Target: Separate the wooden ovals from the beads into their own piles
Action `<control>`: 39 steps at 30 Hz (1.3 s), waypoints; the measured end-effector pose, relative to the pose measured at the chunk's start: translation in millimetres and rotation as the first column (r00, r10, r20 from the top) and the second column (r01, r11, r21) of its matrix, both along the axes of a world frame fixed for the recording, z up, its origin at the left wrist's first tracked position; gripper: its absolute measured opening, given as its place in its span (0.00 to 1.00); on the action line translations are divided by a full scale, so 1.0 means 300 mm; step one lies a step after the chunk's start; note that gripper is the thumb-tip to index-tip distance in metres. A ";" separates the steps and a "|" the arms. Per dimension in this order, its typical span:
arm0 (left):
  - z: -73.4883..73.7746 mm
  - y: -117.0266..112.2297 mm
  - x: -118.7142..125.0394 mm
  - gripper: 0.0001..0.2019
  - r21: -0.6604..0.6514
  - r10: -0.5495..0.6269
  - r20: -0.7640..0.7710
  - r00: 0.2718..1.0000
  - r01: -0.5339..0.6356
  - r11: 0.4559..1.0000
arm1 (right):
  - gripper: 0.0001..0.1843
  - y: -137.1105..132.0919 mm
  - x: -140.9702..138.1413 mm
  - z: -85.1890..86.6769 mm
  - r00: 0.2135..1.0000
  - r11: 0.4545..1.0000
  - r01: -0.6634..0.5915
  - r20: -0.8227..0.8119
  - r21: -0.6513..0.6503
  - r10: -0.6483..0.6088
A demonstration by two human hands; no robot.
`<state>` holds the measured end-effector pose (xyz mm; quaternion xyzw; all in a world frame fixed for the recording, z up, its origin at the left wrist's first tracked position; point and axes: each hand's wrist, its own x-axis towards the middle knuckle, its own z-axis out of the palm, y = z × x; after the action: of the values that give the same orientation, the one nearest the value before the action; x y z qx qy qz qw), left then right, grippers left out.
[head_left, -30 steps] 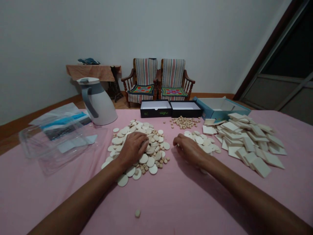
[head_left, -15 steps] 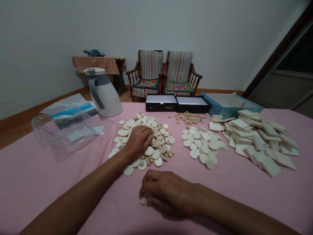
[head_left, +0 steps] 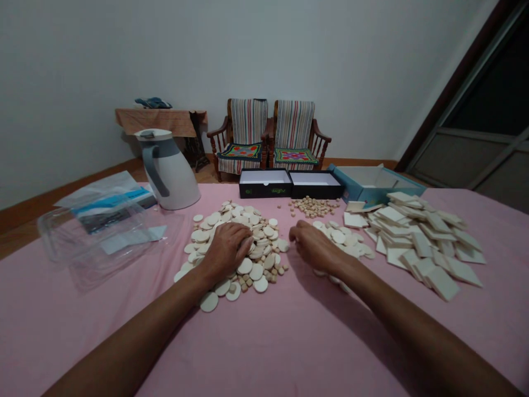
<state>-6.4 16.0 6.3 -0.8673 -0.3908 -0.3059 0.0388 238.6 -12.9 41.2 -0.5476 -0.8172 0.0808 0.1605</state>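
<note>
A heap of round pale wooden discs (head_left: 209, 300) mixed with small wooden cubes (head_left: 243, 281) lies left of the middle. Over its top rests my left hand (head_left: 229, 245), palm down, the fingers loosely curved and lying on the discs. My right hand (head_left: 309, 245) is raised between this heap and a second group of discs (head_left: 351, 242), partly covering the latter. Its fingers are pinched together; the cube from the near tablecloth no longer shows there, and the fingers hide what they hold. Behind this hand lies a group of loose cubes (head_left: 316, 207).
Square wooden tiles (head_left: 442, 281) are piled at the right. Two black boxes (head_left: 264, 190) and a blue box (head_left: 363, 193) stand at the back. A white-grey jug (head_left: 176, 179) and clear plastic packaging (head_left: 99, 253) occupy the left of the pink tablecloth (head_left: 248, 353).
My right hand has moved forward and right from the near tablecloth, and the small cube at its fingertips is gone from there. My left hand stays on the heap. The view has shifted slightly.
</note>
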 end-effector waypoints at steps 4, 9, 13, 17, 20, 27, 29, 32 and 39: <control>0.000 0.001 -0.004 0.10 -0.003 -0.002 -0.008 1.000 0.002 1.000 | 0.15 0.087 0.045 -0.018 0.981 0.969 0.128 -0.170 0.211 -0.093; -0.001 0.001 -0.004 0.09 -0.002 -0.002 -0.018 1.000 0.002 1.000 | 0.14 0.099 0.020 -0.073 0.998 0.998 0.038 -0.054 0.053 -0.035; -0.004 0.003 -0.003 0.09 0.009 -0.005 -0.016 1.000 0.005 1.000 | 0.15 0.163 0.000 -0.114 0.998 0.998 0.065 0.010 0.023 -0.065; -0.005 0.002 -0.003 0.09 0.014 -0.005 -0.009 1.000 0.005 1.000 | 0.14 0.250 -0.038 -0.136 1.000 0.999 -0.027 -0.007 -0.021 0.027; -0.003 -0.002 -0.004 0.09 0.009 -0.006 -0.012 1.000 0.006 1.000 | 0.15 0.289 -0.064 -0.145 0.999 0.998 -0.048 0.002 -0.037 0.049; -0.005 0.000 -0.006 0.08 0.006 0.004 -0.019 1.000 -0.004 1.000 | 0.12 0.305 -0.054 -0.153 0.998 0.998 -0.050 0.039 -0.048 0.052; -0.006 0.002 -0.007 0.08 0.010 0.003 -0.020 1.000 -0.002 1.000 | 0.12 0.302 -0.052 -0.157 0.998 0.998 -0.038 0.046 -0.046 0.040; -0.006 0.001 -0.008 0.09 0.009 -0.002 -0.016 1.000 0.002 1.000 | 0.12 0.292 -0.052 -0.162 0.999 0.999 -0.006 0.054 -0.037 0.008; -0.006 0.002 -0.008 0.09 0.014 -0.004 -0.003 1.000 0.004 1.000 | 0.10 0.296 0.015 -0.122 0.992 0.995 0.100 0.085 -0.028 -0.098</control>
<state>-8.8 16.6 4.6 -0.8682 -0.3869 -0.3073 0.0451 243.2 76.0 4.5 -0.5929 -0.7936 0.0631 0.1209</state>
